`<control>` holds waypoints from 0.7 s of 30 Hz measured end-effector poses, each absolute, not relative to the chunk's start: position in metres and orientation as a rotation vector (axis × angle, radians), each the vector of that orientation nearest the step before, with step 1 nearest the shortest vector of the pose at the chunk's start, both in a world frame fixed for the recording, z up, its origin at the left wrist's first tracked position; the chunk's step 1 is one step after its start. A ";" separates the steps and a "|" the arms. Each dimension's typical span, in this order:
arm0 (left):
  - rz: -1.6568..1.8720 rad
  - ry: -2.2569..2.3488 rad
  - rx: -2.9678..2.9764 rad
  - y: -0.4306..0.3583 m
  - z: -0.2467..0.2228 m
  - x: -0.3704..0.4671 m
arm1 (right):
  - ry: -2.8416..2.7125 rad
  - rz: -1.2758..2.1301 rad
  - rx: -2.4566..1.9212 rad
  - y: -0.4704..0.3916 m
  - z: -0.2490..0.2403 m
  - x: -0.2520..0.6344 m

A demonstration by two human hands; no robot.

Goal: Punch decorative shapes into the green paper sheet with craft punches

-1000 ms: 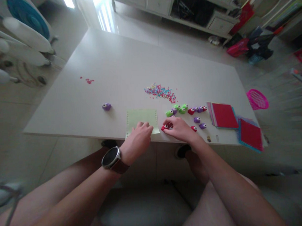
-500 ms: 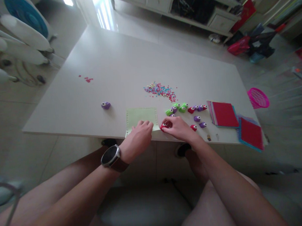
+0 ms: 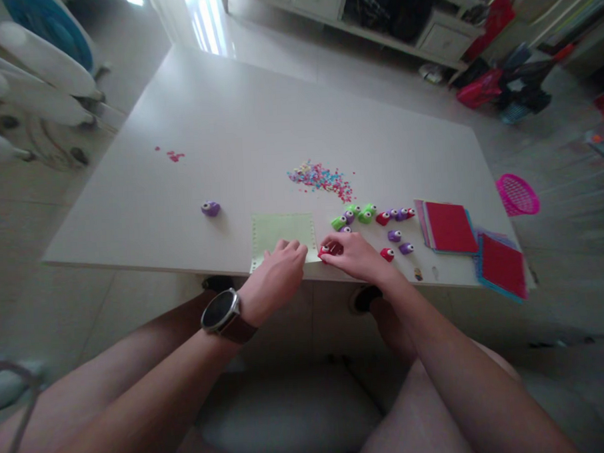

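Note:
A pale green sheet of paper [image 3: 282, 229], with small holes along its edges, lies at the table's front edge. My left hand [image 3: 283, 264], wearing a watch [image 3: 220, 311] at the wrist, holds the paper's near part with bent fingers. At the sheet's right edge, my right hand [image 3: 350, 252] is closed with thumb and fingers around a small red craft punch [image 3: 324, 250]. Whether the paper sits in its slot I cannot tell. Several green craft punches [image 3: 367, 214], purple craft punches [image 3: 394, 236] and red craft punches [image 3: 387, 254] stand just right of my right hand.
Colourful confetti [image 3: 322, 179] is heaped beyond the paper, with red paper bits [image 3: 175, 156] at the far left. One purple punch [image 3: 210, 208] stands alone on the left. Stacked coloured sheets [image 3: 451, 228] lie on the right. A pink basket [image 3: 518, 194] is beyond the table's right edge.
The view has shifted very slightly. Both hands, the paper and the red punch keep nearly the same positions.

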State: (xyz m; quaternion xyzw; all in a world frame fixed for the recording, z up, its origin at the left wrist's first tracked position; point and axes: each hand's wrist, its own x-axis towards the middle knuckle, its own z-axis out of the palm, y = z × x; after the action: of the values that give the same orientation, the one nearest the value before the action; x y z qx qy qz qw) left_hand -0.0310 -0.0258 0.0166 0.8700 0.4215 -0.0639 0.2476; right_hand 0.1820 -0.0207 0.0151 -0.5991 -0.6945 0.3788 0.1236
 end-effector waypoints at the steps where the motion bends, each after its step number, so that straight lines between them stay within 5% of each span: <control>1: -0.169 1.152 2.367 -0.026 0.017 -0.031 | -2.033 1.102 -1.735 -0.021 0.014 0.182; 21: -0.090 1.130 2.299 -0.030 0.019 -0.035 | -2.162 1.110 -1.767 -0.020 0.023 0.182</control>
State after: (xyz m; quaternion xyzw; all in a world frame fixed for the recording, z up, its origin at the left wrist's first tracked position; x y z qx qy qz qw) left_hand -0.0348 -0.0299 0.0192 0.8596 0.4225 -0.0338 0.2853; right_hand 0.1822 -0.0199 0.0227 -0.5867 -0.7179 0.3684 0.0683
